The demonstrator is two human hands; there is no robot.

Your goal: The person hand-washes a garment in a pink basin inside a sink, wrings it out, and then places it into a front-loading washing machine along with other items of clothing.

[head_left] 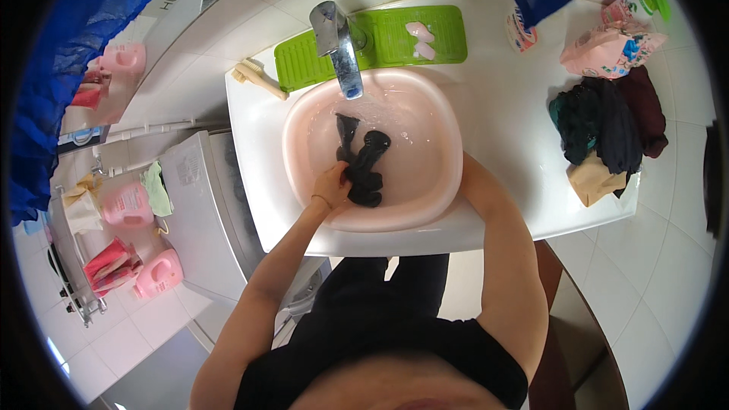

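A pink plastic basin (459, 142) with water in it stands under a chrome faucet (343, 57). In the basin lies a wet, bunched black cloth item (367, 165), one end spread towards the faucet. My left hand (332, 184) is at the basin's lower left, its fingers curled on the cloth's left edge. My right forearm reaches to the basin's outer right side, and most of my right hand (468, 168) is hidden behind the rim there, so its fingers do not show.
A green ridged mat (450, 34) behind the basin holds pink soap pieces (421, 40). A wooden brush (259, 78) lies left of it. Piled clothes (606, 119), a pink bag (612, 51) and a bottle (521, 31) are on the right counter. Blue fabric hangs above.
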